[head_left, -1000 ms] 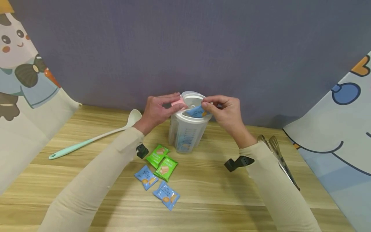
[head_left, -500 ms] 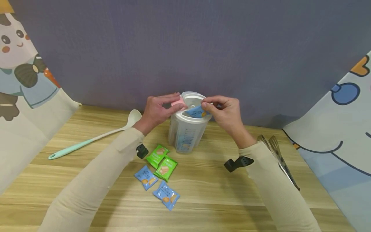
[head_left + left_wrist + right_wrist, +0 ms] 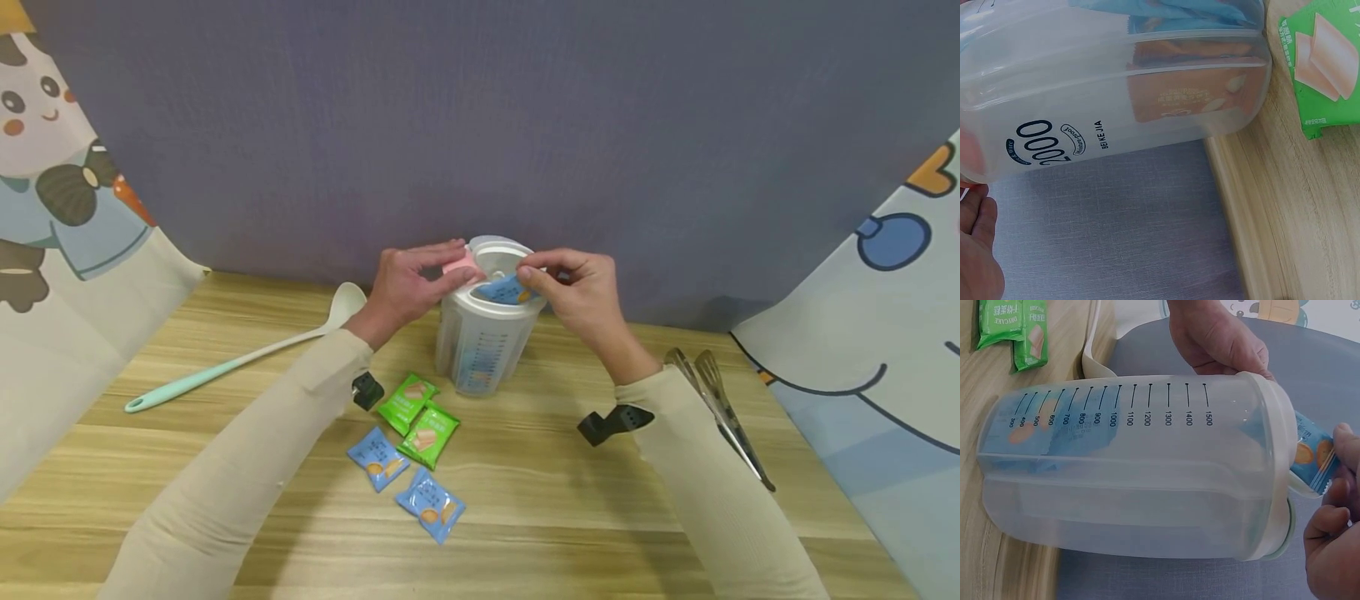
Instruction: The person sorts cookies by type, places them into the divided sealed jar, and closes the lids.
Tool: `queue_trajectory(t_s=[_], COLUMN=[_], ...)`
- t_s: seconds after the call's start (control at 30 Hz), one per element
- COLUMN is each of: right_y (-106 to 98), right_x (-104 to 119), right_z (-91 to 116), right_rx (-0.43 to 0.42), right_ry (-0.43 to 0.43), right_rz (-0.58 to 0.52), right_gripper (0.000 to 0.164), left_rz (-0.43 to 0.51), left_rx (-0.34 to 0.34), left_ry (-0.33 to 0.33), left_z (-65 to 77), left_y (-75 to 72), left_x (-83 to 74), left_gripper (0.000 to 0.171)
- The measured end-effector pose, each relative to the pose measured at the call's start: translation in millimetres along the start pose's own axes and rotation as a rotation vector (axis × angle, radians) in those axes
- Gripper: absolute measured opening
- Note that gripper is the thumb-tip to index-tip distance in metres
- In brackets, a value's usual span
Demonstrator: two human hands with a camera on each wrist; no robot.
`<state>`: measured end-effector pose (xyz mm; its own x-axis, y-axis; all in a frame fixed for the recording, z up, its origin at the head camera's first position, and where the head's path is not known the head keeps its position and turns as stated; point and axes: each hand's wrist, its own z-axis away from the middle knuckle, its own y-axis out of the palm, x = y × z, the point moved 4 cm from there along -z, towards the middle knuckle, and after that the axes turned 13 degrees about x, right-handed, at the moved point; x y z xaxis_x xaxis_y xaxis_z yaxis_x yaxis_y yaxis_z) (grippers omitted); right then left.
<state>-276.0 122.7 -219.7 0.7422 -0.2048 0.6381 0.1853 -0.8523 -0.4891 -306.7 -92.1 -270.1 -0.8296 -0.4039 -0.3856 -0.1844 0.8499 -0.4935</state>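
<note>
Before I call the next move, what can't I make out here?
- Held packet's tip: right wrist view, blurred by the cloudy jar.
- Number of inner packets: right wrist view, overlapping behind the jar's wall.
- Left hand: left wrist view, cut off at left and bottom.
- Green packet: left wrist view, cut off at right.

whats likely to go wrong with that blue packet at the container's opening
The blue packet is only partly through the opening, so its edge might snag on the rim. The right hand pinches it near one end, so it could twist or slip and fall outside. The left hand holds the tall container only near the top, by the pink flap, so a hard push might tip it.
</note>
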Motion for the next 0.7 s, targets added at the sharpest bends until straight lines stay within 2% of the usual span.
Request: queue_trajectory(t_s=[0.13, 0.27, 0.37, 0.53, 0.6, 0.7], right_y=[2.4, 1.8, -1.6, -9.0, -10.0, -8.9], right_x=[12.4, 14.3, 12.9, 5.6, 0.6, -9.2], right_z=[-0.1, -0.7, 0.4, 2.5, 2.2, 1.5], right_rx=[0.018, 0.003, -0.066, -0.235, -0.262, -0.241], right_ry=[-0.004, -0.011, -0.015, -0.037, -0.019, 0.059], right_rz=[0.009, 0.01, -0.004, -0.037, -0.032, -0.034], right_gripper=[0.008, 0.007, 0.007, 0.009, 0.011, 0.016], left_rz=[-0.006, -0.014, -0.012, -0.003, -0.002, -0.005], left_rx=[0.002, -0.003, -0.006, -0.008, -0.01, -0.016], left_ry=[0.001, 0.006, 0.003, 0.0, 0.001, 0.002], left_z=[-0.2, -0.4, -0.5, -0.4, -0.1, 0.5], left_y=[-0.1, 0.1, 0.2, 0.4, 0.6, 1.3], left_x=[0.1, 0.3, 0.3, 0.3, 0.6, 1.1], left_gripper=[0.032, 0.032, 0.033, 0.034, 0.033, 0.032])
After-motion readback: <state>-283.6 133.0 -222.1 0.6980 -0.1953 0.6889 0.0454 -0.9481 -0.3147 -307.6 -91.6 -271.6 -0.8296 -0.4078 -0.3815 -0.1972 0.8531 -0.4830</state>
